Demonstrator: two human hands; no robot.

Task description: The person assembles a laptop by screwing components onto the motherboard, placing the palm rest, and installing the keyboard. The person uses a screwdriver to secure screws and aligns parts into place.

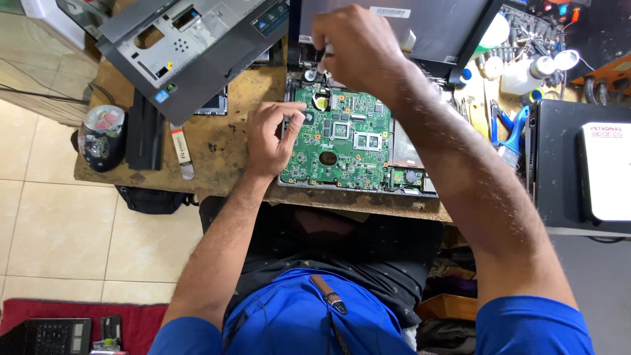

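A green laptop motherboard (pixel 342 141) lies in an opened laptop base on a worn wooden workbench (pixel 223 148). My left hand (pixel 269 138) rests at the board's left edge, fingers curled with the fingertips pressing on it. My right hand (pixel 358 49) is above the board's far edge, fingers pinched around a small pale tool or part (pixel 324 58); what it is cannot be made out. The laptop's dark screen lid (pixel 440 29) stands behind the board.
A grey laptop palmrest cover (pixel 190 46) lies at the back left. A black battery (pixel 146 131) and a round clear container (pixel 102 135) sit at the left edge. Blue-handled pliers (pixel 509 128), bottles and a black box with a white device (pixel 608 171) are on the right.
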